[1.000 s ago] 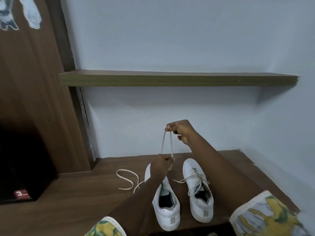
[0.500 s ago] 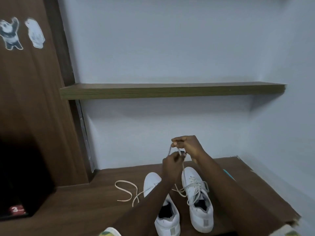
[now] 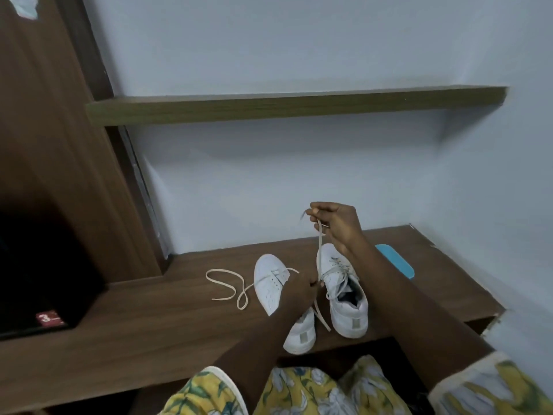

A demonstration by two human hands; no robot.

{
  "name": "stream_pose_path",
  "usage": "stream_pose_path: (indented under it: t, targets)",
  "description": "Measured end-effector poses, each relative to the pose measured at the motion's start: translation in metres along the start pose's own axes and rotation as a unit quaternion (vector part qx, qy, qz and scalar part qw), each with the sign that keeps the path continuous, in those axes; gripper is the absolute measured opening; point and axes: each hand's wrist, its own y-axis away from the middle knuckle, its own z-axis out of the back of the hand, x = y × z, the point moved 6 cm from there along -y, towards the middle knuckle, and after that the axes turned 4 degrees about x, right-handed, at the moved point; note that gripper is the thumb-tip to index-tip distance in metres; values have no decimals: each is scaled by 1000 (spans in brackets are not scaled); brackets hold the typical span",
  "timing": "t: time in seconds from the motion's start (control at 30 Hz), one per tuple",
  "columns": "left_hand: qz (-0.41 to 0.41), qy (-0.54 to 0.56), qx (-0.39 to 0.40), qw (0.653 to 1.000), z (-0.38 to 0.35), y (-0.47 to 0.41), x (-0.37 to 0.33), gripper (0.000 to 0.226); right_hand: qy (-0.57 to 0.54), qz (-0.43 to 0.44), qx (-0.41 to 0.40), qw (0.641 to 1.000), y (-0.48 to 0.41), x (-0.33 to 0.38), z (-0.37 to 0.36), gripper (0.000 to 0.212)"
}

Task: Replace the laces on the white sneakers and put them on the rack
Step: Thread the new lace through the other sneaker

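nearest the body, the left sneaker (image 3: 269, 283) and the right sneaker (image 3: 348, 313) stand side by side on the wooden ledge (image 3: 149, 322), heels toward the person. the right one carries crossed lacing. the left one's eyelets look mostly bare. over the left sneaker, the left hand (image 3: 300, 290) curls its fingers on the lace (image 3: 319, 256), whose free tail drops between the shoes. the lace rises taut to the right hand (image 3: 338, 226), which pinches its upper end between thumb and fingertips above the right sneaker's toe. a loose lace (image 3: 227, 284) loops on the ledge left of the shoes and runs toward the left hand. i cannot tell whether it is one piece with the held strand. the lace is flat, limp and light, so it likely threads best held close to its tip. the sneakers look light and firm, and are probably best lifted by the heel collar. beyond, a blue object (image 3: 396, 263) lies near the wall, and the shelf (image 3: 269, 107) hangs above.
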Motion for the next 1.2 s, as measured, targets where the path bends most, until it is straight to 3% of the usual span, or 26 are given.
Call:
stream_pose_path:
  t: [0.3, 0.4, 0.47, 0.5, 0.6, 0.67, 0.77, 0.83, 0.87, 0.97, 1.1, 1.2]
  targets:
    - [-26, 8, 51, 998, -8, 8, 21, 27, 64, 31, -32, 997, -14, 29, 2, 17]
    - [21, 51, 9, 998, -3, 12, 39, 33, 121, 49, -25, 991, -14, 25, -1, 17]
    - [83, 53, -36, 994, 6, 14, 54, 53, 165, 49, -10, 985, -13, 12, -7, 18]
    - [114, 39, -19, 993, 5, 13, 62, 59, 182, 44, -2, 982, -12, 3, -11, 19]
    - [164, -56, 17, 985, 6, 15, 70, 48, 223, 22, 7, 975, -9, -38, -19, 16]
    - [207, -26, 4, 978, 6, 7, 77, 44, 279, -15, 22, 960, -5, -68, -23, 15]
    - [197, -39, 10, 980, 3, -12, 85, 47, 339, -67, 19, 938, 0, -111, -20, 20]
    - [200, -9, 13, 980, -7, -16, 95, 74, 322, -68, 13, 944, -2, -129, -19, 22]
    - [208, 29, -8, 978, -10, -14, 100, 76, 321, -73, 8, 944, -3, -135, -20, 22]
    - [171, 121, -142, 967, -6, -7, 113, 31, 340, -48, 14, 939, -11, -150, -29, 28]
    - [165, 238, -173, 941, -9, 4, 123, 29, 436, -39, 73, 896, -20, -176, -50, 20]
    - [189, 300, -200, 913, -11, 11, 131, 24, 513, -32, 49, 856, -16, -191, -57, 25]
